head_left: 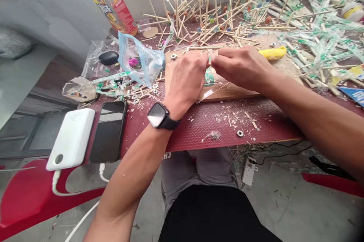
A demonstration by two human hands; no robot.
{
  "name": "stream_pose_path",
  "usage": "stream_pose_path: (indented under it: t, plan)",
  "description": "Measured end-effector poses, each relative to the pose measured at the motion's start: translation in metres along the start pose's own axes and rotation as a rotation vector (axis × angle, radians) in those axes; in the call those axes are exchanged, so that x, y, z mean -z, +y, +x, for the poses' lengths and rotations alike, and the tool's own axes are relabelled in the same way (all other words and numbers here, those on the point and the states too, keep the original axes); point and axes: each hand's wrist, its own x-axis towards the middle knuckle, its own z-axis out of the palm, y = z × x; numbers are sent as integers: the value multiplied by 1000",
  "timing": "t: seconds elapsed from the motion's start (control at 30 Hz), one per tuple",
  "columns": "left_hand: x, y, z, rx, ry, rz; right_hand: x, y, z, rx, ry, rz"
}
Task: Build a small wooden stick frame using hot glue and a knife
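Note:
My left hand [190,77], with a black watch [159,116] on the wrist, is closed with its fingertips pinched together. Close against it, my right hand [240,63] is also closed in a pinch. Between and below the fingers shows a clear plastic wrapper [209,78] with green print, which both hands seem to grip; its upper part is mostly hidden. A small white piece [207,95] lies just under it. Both hands are over a wooden board [241,92] on the dark red table [193,135]. Beside my right forearm lies a yellow-handled tool [273,53].
Behind the board stand stick structures [210,18] joined with coloured blobs. Plastic wrappers [321,41] heap up at right. At left are a drink bottle [113,5], a blue-edged zip bag [139,60], a phone [109,130] and a white power bank [71,137]. A metal nut [240,133] lies in front.

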Motion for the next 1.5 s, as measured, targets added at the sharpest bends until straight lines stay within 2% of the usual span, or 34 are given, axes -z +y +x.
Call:
stream_pose_path:
  t: [0.27, 0.53, 0.67, 0.83, 0.93, 1.03, 1.13, 1.23, 1.37, 1.5]
  plan:
    - [7, 14, 1, 178, -139, 79, -10, 2, 1, 0, 26, -70]
    - [2, 9, 0, 132, -26, 57, -7, -5, 0, -13, -9, -122]
    - [5, 17, 0, 164, -67, 120, -6, -9, 1, -34, -39, -95]
    - [10, 34, 2, 275, -107, 170, 1, -20, 8, -157, -142, -197]
    - [6, 27, 4, 235, -94, 143, 3, -20, 8, -139, -157, -215]
    - [2, 8, 6, 119, -122, 66, 0, -8, 5, -77, -88, -120]
    - [5, -9, 6, -50, -167, -9, -8, 12, 3, 31, 43, 125]
    - [13, -13, 5, -139, -177, -92, -10, 24, 1, 104, 127, 375]
    - [23, -10, 2, -144, -183, -234, 2, 15, -3, 21, 165, 606]
    - [27, -6, 0, -124, -131, -380, 11, 6, -6, -90, 296, 779]
